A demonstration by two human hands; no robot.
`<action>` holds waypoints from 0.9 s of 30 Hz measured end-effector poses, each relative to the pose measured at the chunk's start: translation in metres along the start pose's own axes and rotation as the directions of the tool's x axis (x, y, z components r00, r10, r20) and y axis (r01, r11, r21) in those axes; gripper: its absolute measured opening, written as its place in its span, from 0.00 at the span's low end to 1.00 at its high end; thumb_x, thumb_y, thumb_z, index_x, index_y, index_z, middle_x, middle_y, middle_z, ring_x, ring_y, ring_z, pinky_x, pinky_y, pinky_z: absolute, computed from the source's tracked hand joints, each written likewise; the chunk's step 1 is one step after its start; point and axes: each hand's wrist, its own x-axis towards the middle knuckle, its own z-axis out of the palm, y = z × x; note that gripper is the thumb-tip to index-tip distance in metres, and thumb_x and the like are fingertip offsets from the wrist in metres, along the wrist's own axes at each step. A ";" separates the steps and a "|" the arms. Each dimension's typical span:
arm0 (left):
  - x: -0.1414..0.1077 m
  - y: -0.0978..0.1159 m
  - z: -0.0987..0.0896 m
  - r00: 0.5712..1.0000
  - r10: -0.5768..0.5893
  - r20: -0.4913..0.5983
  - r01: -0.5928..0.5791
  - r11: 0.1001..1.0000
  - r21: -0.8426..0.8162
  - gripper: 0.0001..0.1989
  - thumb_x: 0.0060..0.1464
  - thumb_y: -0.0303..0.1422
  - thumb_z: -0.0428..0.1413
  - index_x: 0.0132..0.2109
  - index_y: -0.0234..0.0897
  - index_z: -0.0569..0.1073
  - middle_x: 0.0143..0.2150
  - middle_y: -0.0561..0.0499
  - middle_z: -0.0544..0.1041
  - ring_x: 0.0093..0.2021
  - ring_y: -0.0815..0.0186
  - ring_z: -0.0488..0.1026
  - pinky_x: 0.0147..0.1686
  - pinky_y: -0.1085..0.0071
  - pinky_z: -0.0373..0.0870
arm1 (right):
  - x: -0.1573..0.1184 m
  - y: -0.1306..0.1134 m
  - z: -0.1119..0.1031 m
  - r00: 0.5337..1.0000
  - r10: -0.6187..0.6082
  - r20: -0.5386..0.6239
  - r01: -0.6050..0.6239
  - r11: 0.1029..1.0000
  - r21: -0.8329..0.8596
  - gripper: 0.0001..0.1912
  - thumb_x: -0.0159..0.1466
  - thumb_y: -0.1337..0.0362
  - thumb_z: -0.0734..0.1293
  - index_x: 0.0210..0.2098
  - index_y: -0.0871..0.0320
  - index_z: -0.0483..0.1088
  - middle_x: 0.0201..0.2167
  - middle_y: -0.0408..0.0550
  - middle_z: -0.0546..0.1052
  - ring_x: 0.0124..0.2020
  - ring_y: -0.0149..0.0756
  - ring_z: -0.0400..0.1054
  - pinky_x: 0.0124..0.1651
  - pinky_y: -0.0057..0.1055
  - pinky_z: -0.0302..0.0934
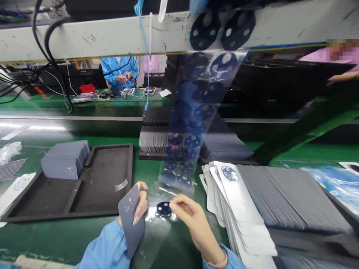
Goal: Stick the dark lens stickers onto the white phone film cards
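My left hand (141, 203) is wrapped round the edge of a grey phone back panel (131, 218), held upright with its camera holes at the top. Between the thumb and fingertips of my right hand (190, 213) is the edge of a dark blue octagonal camera sticker (163, 208) with round holes. That sticker lies at or just above a clear film strip (157, 233); whether it is fully off the film I cannot tell. More dark stickers sit in two columns on the strip, which hangs from the beam above.
A black divided tray (101, 194) on the left holds upright grey panels (63, 160). White panels with camera rings (238, 201) fan out at right, beside rows of grey panels (291, 194). A scuffed beam (98, 41) crosses overhead. Across the bench, a person in blue (119, 71) handles small parts.
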 end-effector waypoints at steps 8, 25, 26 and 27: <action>0.006 0.018 -0.013 0.967 -0.021 0.255 0.026 1.000 -0.016 0.15 0.52 0.44 0.61 0.43 0.41 0.71 0.14 0.63 0.59 0.05 0.73 0.53 0.04 0.77 0.48 | 0.006 0.035 0.016 0.972 0.184 0.149 -0.140 0.954 -0.266 0.11 0.53 0.56 0.74 0.27 0.58 0.75 0.22 0.40 0.74 0.22 0.28 0.59 0.28 0.28 0.52; 0.003 0.011 0.003 0.970 -0.056 0.237 0.040 0.997 0.069 0.16 0.54 0.44 0.60 0.42 0.37 0.70 0.17 0.61 0.63 0.07 0.76 0.55 0.05 0.80 0.53 | -0.016 0.050 0.025 0.982 -0.156 0.102 0.168 0.503 -0.848 0.38 0.52 0.67 0.78 0.59 0.47 0.63 0.48 0.49 0.70 0.45 0.48 0.68 0.44 0.42 0.65; 0.003 0.011 0.004 0.969 -0.050 0.240 0.033 0.997 0.074 0.16 0.55 0.44 0.60 0.42 0.37 0.70 0.17 0.61 0.63 0.07 0.76 0.55 0.05 0.80 0.53 | -0.017 0.052 0.024 0.981 -0.169 0.095 0.169 0.503 -0.848 0.45 0.53 0.66 0.77 0.65 0.44 0.55 0.50 0.50 0.69 0.47 0.49 0.68 0.44 0.42 0.65; 0.003 0.010 0.005 0.970 -0.045 0.239 0.027 0.997 0.079 0.15 0.55 0.44 0.59 0.42 0.37 0.71 0.18 0.61 0.63 0.07 0.76 0.55 0.05 0.80 0.53 | -0.017 0.054 0.024 0.980 -0.176 0.096 0.173 0.505 -0.846 0.49 0.55 0.66 0.76 0.68 0.42 0.48 0.52 0.50 0.69 0.48 0.49 0.68 0.45 0.42 0.65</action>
